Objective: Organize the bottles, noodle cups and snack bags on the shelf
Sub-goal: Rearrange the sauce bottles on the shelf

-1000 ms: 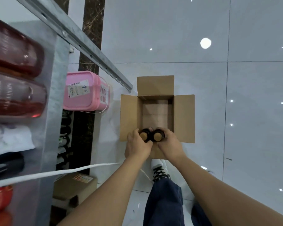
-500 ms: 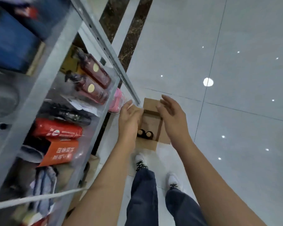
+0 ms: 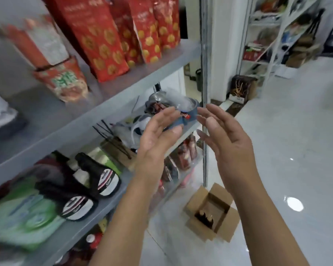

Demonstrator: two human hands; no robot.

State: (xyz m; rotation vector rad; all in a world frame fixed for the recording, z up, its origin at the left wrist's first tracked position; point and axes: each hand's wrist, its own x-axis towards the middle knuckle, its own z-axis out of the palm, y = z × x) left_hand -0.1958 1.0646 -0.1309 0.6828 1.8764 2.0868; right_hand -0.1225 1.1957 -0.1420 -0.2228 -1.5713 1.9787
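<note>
Head view: left hand (image 3: 158,139) and right hand (image 3: 225,139) hover spread, holding nothing, before the shelf (image 3: 112,96); dark bottles (image 3: 204,217) stand in the cardboard box (image 3: 197,200).

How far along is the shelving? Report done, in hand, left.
Done: red snack bags stand in a row on the upper shelf. In hand: nothing; the left hand and right hand are both open, raised before the shelves. Left: dark bottles sit in the box on the floor, not yet shelved.
</note>
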